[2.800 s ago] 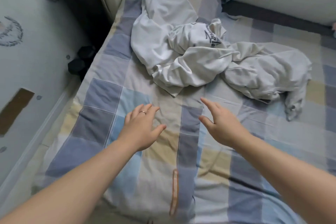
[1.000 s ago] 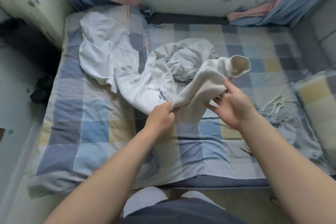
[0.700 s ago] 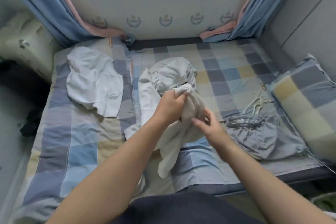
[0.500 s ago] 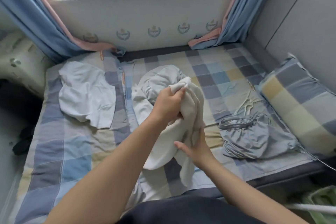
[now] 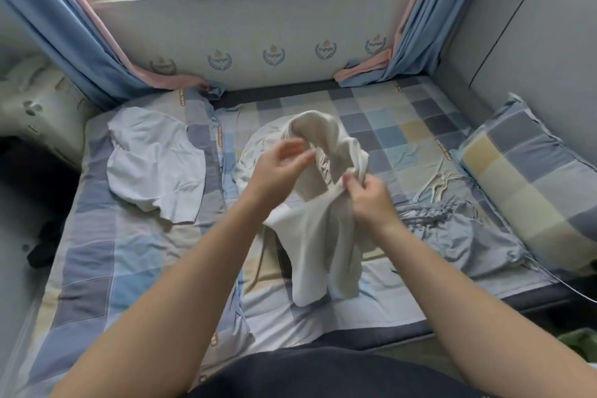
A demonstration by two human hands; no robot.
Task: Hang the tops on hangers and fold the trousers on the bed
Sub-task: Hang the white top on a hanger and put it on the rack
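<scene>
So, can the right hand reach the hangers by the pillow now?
Probably yes, once free. The right hand pinches the cream top, but the hangers lie uncovered on the bed to its right, nothing between.

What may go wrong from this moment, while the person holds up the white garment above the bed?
1. The white garment is bunched, and only the right hand plainly pinches it. The grip of the left hand is blurred, so the garment may slip down.
2. The hangers lie in a heap next to the grey trousers; pulling one may drag the rest.
</scene>
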